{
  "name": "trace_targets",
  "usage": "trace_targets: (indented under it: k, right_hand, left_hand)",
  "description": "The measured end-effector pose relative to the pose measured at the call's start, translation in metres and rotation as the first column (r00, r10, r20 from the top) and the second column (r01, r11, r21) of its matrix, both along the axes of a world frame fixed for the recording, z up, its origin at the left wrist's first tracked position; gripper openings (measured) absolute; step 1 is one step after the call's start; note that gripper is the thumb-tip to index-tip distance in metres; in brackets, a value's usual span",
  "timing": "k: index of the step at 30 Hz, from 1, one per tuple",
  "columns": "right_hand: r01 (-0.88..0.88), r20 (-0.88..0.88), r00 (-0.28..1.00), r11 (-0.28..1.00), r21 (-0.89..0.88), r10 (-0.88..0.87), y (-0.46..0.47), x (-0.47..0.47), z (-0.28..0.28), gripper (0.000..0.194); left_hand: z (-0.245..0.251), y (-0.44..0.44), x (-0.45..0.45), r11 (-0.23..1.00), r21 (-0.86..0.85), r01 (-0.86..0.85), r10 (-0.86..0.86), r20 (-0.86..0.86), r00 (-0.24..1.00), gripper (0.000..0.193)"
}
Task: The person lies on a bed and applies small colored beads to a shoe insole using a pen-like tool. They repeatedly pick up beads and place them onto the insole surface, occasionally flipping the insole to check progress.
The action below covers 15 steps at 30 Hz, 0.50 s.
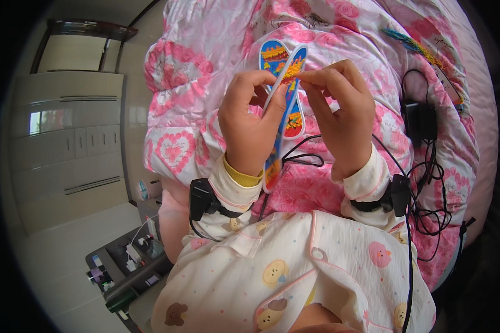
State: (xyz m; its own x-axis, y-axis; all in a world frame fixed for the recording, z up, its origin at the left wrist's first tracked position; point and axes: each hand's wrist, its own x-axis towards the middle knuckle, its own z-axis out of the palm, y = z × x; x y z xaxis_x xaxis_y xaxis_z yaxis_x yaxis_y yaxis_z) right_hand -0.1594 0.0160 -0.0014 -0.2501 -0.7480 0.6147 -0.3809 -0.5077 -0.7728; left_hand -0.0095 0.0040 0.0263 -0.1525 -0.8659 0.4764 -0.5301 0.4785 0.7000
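My left hand (248, 125) grips a cross-stitched insole (291, 100) between thumb and fingers. The insole stands nearly on edge, blue with yellow, orange and red stitching and a white border; its lower end is blurred. Close to the insole's right edge, the thumb and forefinger of my right hand (348, 108) come together. Whether a needle or thread is between them is too small to tell. Behind the held piece, a second insole (271, 52) with similar stitching lies on the pink floral quilt (233, 29), partly covered by the first insole and my left hand.
Multicoloured embroidery threads (412, 43) lie at the upper right, near a slim rectangular device (446, 83). A black power adapter (418, 120) and tangled cables (431, 216) sit right of my right arm. At lower left stands a dark organizer (116, 266) with small items.
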Motion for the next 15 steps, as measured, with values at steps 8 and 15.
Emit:
trace_targets:
  k: [8,15]
  right_hand:
    - [-0.313,0.756,0.627,0.949,0.022,0.189,0.005,0.005,0.005,0.01]
    - [-0.739,0.979,0.042,0.665,-0.102,0.197,0.009,-0.004,-0.004,0.029]
  left_hand:
    - [0.008,0.001,-0.013,0.987,0.08,0.142,-0.125,-0.195,0.973,0.015]
    - [0.01,0.004,-0.024,0.823,0.301,0.482,-0.017,-0.835,0.551,0.023]
